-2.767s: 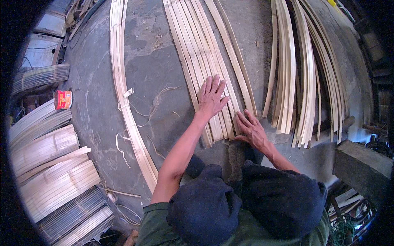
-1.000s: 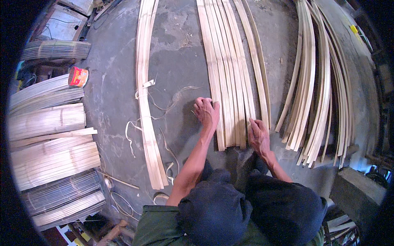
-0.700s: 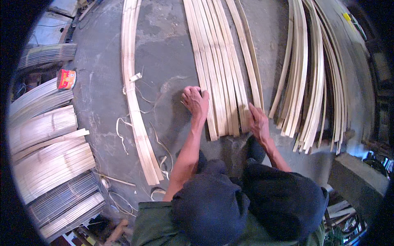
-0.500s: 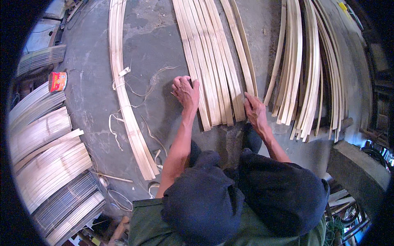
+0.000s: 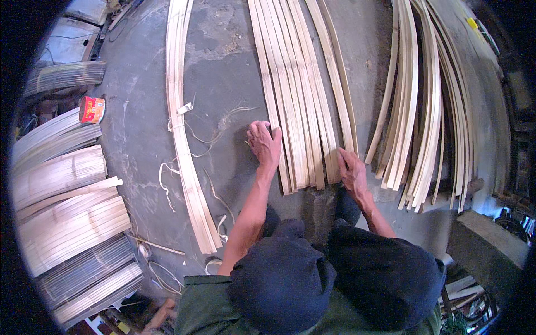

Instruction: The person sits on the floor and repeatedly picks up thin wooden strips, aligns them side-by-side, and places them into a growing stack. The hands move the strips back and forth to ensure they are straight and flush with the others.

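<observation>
A flat row of pale wooden strips (image 5: 298,106) lies lengthwise on the floor before me, side by side, with near ends slightly uneven. My left hand (image 5: 265,144) is at the row's left edge, thumb against the outer strip and fingers bent toward the floor. At the opposite edge, my right hand (image 5: 353,170) rests near the strip ends, fingers extended and thumb beside the outermost strip. A pair of loose strips (image 5: 341,84) runs just beyond my right fingertips. Neither hand lifts a strip; the undersides of my fingers are hidden.
A narrow bundle of strips (image 5: 181,145) lies to the left, with thin ties (image 5: 167,184) around it. Curved strip bundles (image 5: 405,106) lie right. Stacked slatted panels (image 5: 72,223) and a red tin (image 5: 92,110) line the far left. A concrete block (image 5: 486,240) stands at lower right.
The whole scene sits slightly lower and farther right as the view shifts. Both hands remain along the row's two edges, with little change in their pose.
</observation>
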`<move>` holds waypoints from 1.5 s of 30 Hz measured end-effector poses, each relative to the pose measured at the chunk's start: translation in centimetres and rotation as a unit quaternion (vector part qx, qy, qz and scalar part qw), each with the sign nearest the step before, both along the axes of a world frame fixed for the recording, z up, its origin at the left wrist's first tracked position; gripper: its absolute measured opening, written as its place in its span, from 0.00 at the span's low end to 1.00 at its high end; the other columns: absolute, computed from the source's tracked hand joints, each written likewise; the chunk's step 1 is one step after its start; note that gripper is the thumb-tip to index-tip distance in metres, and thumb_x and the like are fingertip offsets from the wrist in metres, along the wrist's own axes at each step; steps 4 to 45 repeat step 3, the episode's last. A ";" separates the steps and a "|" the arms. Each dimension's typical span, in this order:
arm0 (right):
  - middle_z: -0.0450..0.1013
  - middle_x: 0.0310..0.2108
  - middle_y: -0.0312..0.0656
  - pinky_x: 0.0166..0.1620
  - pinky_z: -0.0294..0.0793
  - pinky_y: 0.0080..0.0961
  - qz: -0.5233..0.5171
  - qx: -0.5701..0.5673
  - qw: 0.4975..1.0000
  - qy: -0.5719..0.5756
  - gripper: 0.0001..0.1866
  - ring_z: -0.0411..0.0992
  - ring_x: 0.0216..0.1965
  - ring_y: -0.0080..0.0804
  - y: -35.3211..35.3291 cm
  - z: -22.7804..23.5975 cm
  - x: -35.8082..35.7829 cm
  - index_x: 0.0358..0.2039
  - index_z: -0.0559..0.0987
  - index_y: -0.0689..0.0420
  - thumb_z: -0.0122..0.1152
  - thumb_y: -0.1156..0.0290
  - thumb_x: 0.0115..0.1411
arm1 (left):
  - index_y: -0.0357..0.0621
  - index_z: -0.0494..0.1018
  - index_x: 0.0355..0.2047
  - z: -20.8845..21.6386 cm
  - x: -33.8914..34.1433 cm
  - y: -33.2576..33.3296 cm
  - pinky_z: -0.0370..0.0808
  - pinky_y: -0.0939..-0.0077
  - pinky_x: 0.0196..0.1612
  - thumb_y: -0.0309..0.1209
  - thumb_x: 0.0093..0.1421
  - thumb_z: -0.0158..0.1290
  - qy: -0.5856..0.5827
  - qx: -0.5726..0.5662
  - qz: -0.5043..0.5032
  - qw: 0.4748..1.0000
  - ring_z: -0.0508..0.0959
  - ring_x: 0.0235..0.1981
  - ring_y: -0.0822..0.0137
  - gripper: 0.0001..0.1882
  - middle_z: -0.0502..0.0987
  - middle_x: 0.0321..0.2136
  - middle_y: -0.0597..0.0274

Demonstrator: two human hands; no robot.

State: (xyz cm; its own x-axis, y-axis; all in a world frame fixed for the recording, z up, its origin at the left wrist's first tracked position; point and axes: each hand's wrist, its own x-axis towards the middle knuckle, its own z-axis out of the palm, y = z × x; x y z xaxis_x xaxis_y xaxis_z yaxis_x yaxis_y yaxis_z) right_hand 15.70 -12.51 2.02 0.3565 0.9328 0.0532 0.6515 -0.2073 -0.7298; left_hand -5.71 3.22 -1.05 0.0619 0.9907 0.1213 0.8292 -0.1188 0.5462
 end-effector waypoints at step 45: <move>0.75 0.38 0.48 0.43 0.76 0.39 0.034 0.005 0.997 -0.069 0.19 0.76 0.38 0.48 -0.5 -0.4 -0.3 0.52 0.76 0.53 0.60 0.70 0.60 | 0.47 0.67 0.41 -0.4 -0.1 0.4 0.64 0.55 0.53 0.38 0.52 0.59 0.018 -0.016 0.011 1.000 0.67 0.50 0.52 0.19 0.66 0.46 0.56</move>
